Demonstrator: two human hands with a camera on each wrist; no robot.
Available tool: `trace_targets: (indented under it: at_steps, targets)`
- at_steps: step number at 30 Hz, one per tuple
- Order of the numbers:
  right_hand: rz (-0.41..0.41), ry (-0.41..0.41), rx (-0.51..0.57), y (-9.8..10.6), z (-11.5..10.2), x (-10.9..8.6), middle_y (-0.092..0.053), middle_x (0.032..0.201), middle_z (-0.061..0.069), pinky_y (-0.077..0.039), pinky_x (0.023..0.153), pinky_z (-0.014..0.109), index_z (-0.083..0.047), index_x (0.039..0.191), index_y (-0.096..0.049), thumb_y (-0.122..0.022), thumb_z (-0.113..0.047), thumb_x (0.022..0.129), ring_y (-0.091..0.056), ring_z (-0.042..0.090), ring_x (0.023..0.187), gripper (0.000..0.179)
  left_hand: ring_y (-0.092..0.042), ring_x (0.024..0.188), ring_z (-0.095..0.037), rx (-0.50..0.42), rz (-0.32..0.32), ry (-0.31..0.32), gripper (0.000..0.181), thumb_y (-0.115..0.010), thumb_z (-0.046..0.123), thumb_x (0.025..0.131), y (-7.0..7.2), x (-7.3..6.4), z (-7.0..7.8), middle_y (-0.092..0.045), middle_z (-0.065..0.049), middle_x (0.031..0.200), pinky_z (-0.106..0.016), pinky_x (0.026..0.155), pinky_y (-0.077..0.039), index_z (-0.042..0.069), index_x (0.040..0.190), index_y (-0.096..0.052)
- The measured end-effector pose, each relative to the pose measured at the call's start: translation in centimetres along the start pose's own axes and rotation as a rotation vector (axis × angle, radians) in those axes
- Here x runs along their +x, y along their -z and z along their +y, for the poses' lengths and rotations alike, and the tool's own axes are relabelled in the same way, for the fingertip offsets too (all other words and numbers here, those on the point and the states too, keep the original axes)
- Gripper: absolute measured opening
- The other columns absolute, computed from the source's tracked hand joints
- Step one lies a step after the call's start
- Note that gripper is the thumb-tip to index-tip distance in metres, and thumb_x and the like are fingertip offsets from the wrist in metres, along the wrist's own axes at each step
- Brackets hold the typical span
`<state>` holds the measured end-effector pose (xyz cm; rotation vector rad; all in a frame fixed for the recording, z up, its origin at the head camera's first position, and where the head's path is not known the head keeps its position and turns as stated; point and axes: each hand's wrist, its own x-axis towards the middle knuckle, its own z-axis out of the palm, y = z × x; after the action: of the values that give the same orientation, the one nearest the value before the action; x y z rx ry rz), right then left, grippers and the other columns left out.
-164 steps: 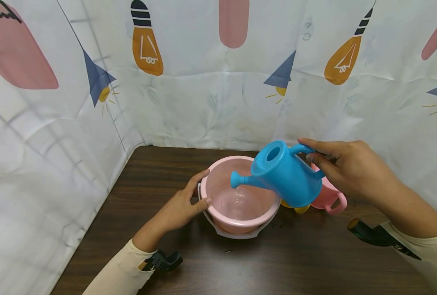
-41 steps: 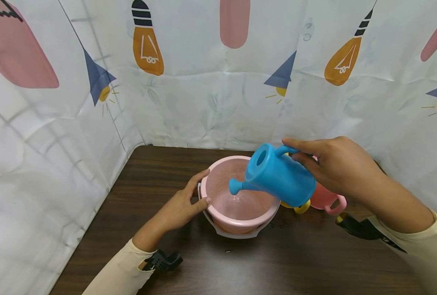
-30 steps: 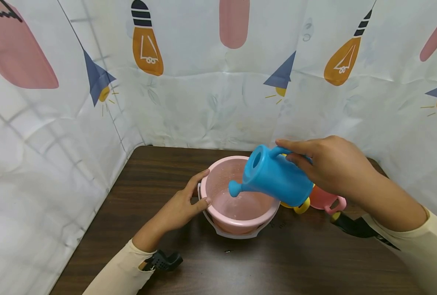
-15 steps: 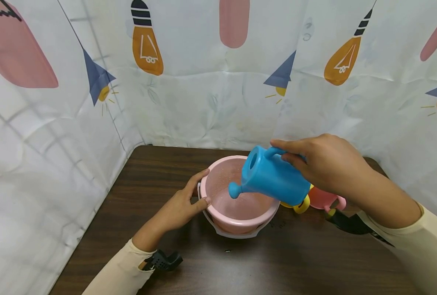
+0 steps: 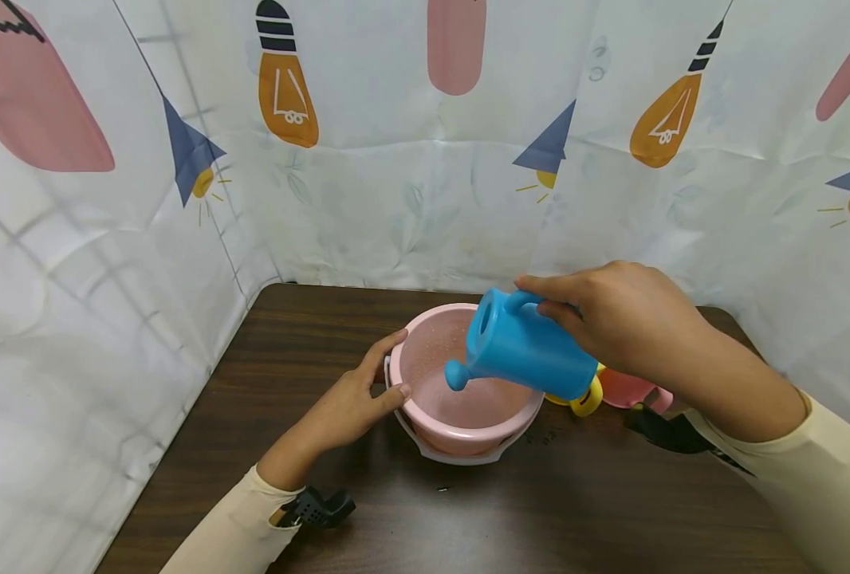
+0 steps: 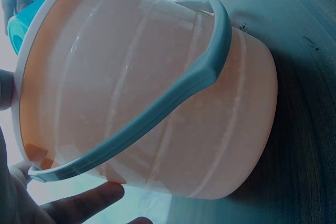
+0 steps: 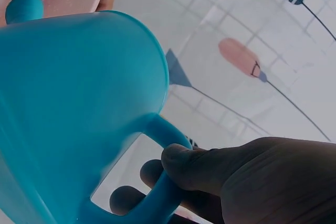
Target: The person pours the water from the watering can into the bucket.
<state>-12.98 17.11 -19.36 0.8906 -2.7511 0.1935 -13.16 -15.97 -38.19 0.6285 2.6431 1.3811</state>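
A pink bucket [image 5: 461, 434] stands on the brown table, its pale handle [image 6: 173, 98] hanging down its side. My left hand [image 5: 346, 402] holds the bucket's left rim, thumb at the rim and fingers around the outer wall. Over the bucket's right side, my right hand [image 5: 619, 311] grips a blue watering can [image 5: 533, 351] by its handle. The can is steeply tilted, its round spout head [image 5: 457, 375] pointing down into the bucket. In the right wrist view, thumb and fingers wrap the can's handle [image 7: 163, 192]. Droplets dot the bucket's inner wall [image 5: 432, 343].
Behind and below the watering can, a yellow object with a looped handle [image 5: 588, 399] stands right of the bucket. Beside it is a pink cup [image 5: 622, 388], partly covered by the right arm. A patterned curtain [image 5: 396, 207] closes off the table's back and left sides.
My right hand has shifted left and tipped the watering can further, its spout head dropping slightly lower over the bucket. The left hand and the bucket stay in place.
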Motion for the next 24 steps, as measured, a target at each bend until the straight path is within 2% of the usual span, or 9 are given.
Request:
trace_targets:
  at_steps: [11, 16, 21, 24]
  targets:
    - [0.001, 0.01, -0.018, 0.0, -0.4, 0.3, -0.076, 0.091, 0.002, -0.052, 0.059, 0.045, -0.028, 0.135, -0.07, -0.076, -0.02, 0.094, -0.068, 0.026, 0.075, 0.042, -0.062, 0.12, -0.028, -0.007, -0.003, 0.001, 0.075, -0.063, 0.045, 0.1, 0.0, 0.0, 0.0, -0.067, -0.009, 0.129, -0.06, 0.098, -0.045, 0.041, 0.161, -0.019]
    - [-0.016, 0.019, -0.029, 0.1, -0.7, 0.6, -0.072, 0.078, -0.003, -0.05, 0.057, 0.042, -0.03, 0.135, -0.07, -0.076, -0.021, 0.094, -0.067, 0.024, 0.072, 0.041, -0.062, 0.119, -0.028, -0.01, -0.007, 0.002, 0.075, -0.062, 0.045, 0.1, 0.1, -0.1, 0.0, -0.067, -0.008, 0.129, -0.061, 0.097, -0.045, 0.041, 0.161, -0.019]
    - [-0.043, 0.013, -0.034, 0.1, -1.1, 1.0, -0.06, 0.063, -0.01, -0.047, 0.057, 0.041, -0.033, 0.136, -0.069, -0.074, -0.023, 0.096, -0.065, 0.022, 0.071, 0.041, -0.062, 0.119, -0.028, -0.009, -0.005, 0.005, 0.075, -0.062, 0.045, 0.1, 0.1, -0.1, 0.0, -0.066, -0.009, 0.129, -0.061, 0.097, -0.045, 0.042, 0.161, -0.019]
    - [-0.054, 0.019, -0.044, 0.1, -1.3, 1.2, -0.058, 0.062, -0.011, -0.049, 0.058, 0.041, -0.033, 0.136, -0.068, -0.074, -0.023, 0.096, -0.066, 0.023, 0.073, 0.042, -0.062, 0.118, -0.028, -0.012, -0.006, 0.006, 0.075, -0.062, 0.044, 0.1, 0.1, -0.1, 0.0, -0.066, -0.011, 0.13, -0.06, 0.096, -0.046, 0.042, 0.161, -0.019]
